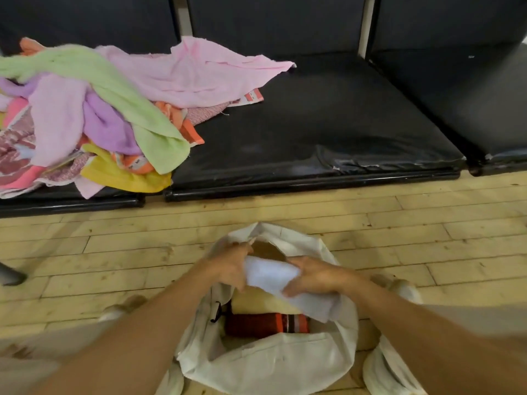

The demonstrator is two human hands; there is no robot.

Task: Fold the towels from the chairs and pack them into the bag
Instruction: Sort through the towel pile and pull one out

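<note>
I hold the folded white terry towel (pixel 272 276) by both ends, my left hand (pixel 231 266) curled round its left end and my right hand (pixel 311 276) gripping the right. It hangs over the wide-open mouth of the white cloth bag (pixel 271 363), which sits on the pale wooden plank floor (pixel 114 246) between my feet. Inside lie a folded cream towel (pixel 256 302) and a dark red towel with orange stripes (pixel 265 323), with room left toward the far rim. Beyond the bag, a loose heap of coloured towels (pixel 85 115) spills over the front edge of the left black padded chair seat (pixel 114 192). The middle seat (pixel 328 124) is bare toward its right edge.
</note>
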